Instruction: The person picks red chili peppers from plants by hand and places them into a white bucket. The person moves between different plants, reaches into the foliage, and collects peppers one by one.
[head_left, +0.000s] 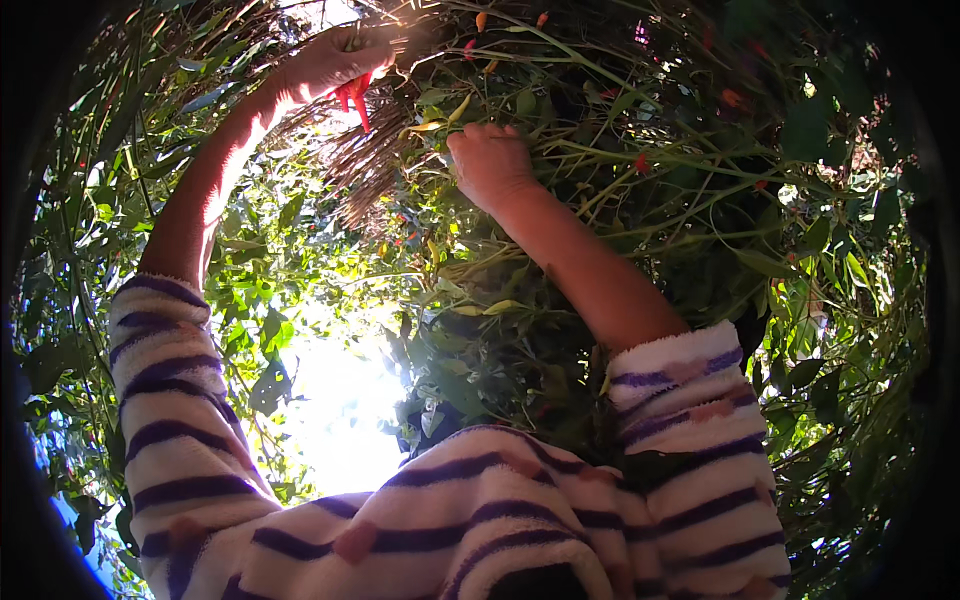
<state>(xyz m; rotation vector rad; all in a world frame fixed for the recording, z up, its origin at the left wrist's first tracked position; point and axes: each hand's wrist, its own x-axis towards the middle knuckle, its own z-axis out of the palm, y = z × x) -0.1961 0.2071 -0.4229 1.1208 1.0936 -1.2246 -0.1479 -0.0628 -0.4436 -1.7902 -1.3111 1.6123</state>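
Several red chili peppers (355, 99) hang below my left hand (337, 64), which is closed around them at the upper left of the view. Strong light washes out its fingertips. My right hand (491, 161) is curled among the green stems near the upper middle, with its fingertips turned away. Whether it grips a stem or a pepper cannot be seen. Just left of its knuckles is a pale yellow-green chili pepper (460, 109) on the plant.
Long green stems (675, 161) cross the upper right, with a red pepper (642, 163) and an orange pepper (481, 21) among them. A bundle of dry brown stalks (367, 165) lies between my hands. Leafy plants (75, 225) surround me on both sides.
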